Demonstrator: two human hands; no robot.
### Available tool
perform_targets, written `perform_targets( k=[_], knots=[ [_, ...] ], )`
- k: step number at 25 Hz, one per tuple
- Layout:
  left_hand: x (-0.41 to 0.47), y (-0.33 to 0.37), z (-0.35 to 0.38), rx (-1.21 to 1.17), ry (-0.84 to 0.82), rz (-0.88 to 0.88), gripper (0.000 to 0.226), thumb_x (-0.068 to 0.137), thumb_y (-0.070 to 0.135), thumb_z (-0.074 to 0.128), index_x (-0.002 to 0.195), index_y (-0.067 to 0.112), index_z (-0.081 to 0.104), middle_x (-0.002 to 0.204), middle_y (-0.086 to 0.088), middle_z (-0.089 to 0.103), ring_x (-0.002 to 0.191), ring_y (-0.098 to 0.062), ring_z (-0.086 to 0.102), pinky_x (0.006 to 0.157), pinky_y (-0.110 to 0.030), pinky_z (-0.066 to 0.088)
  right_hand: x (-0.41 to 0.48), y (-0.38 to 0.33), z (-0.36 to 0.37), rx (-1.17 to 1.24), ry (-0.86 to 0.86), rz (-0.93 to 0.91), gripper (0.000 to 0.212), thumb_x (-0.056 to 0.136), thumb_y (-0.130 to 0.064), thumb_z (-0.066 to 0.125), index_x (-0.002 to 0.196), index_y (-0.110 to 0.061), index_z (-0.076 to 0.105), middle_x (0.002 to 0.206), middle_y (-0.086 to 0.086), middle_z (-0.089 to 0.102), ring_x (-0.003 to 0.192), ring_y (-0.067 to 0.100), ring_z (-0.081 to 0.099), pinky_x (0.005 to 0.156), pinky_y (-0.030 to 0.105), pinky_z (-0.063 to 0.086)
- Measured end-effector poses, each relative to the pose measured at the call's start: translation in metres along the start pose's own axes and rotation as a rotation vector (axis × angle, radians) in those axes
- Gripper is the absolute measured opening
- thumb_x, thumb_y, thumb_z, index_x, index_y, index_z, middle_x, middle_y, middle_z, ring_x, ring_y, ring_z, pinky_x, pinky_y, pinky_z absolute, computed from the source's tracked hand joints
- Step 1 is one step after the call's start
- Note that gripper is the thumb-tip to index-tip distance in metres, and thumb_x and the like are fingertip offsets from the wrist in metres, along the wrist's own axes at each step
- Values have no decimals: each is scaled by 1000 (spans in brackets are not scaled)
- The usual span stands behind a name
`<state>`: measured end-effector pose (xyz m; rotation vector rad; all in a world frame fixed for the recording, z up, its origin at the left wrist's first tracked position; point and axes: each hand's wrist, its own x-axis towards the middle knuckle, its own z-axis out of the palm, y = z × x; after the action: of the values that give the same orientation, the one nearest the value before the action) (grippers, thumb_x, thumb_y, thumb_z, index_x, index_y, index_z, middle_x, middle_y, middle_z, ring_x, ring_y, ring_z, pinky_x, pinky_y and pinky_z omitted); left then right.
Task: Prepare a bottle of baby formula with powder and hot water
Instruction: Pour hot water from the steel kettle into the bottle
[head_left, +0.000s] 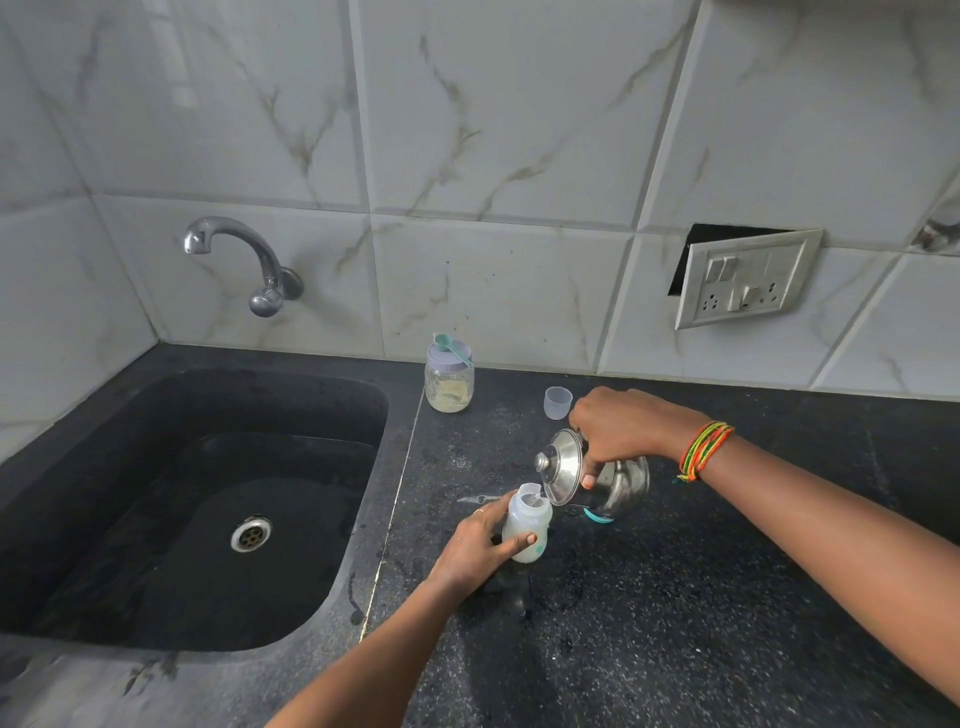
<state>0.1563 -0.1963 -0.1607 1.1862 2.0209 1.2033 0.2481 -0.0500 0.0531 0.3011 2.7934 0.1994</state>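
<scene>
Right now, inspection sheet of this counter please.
Surface: black speckled countertop, wet patches.
Job's things: baby bottle upright, uncapped, part full; lidded steel pot tilted over its mouth; powder jar closed, scoop on top.
Clutter: clear cap; teal ring partly hidden by the pot.
Hands: left hand grips the bottle; right hand holds the pot.
Cables: nothing seen.
Surroundings: sink, tap, switch plate hanging loose from the wall.

Dim, soft light; perhaps wide-angle edge warp.

No writing can be read anywhere from where I stand. The baby bottle (527, 514) bears a small teal print, too tiny to make out.
</scene>
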Motion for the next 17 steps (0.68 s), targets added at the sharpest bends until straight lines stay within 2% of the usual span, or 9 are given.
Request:
perform_targets(
  k=[5,8,14,17],
  knots=[
    [1,4,1,13,59,-36,61,78,50,66,133,39,42,124,13,61,106,-3,58,97,-34,48,2,0,0,6,2,1,46,66,-46,79,73,-9,51,68,-6,34,71,23,52,48,26,32],
    [1,5,1,24,67,-47,62,76,51,67,132,40,43,122,15,62,104,-1,59,96,-34,49,2,-1,1,4,0,-2,48,66,-46,79,64,-13,44,68,-6,35,70,22,51,48,26,31],
    [-1,7,0,41,53,-38,64,79,39,70,136,32,42,129,13,56,106,0,56,95,-26,47,2,-1,-1,11,2,3,44,67,-45,78,75,-8,54,68,-5,36,69,23,51,49,26,32],
    [-2,7,0,24,49,-35,63,79,36,70,136,32,42,130,12,56,106,-1,56,97,-27,47,1,-1,-2,10,1,8,44,68,-44,78,75,-8,53,68,-5,36,69,22,51,50,27,33]
  ],
)
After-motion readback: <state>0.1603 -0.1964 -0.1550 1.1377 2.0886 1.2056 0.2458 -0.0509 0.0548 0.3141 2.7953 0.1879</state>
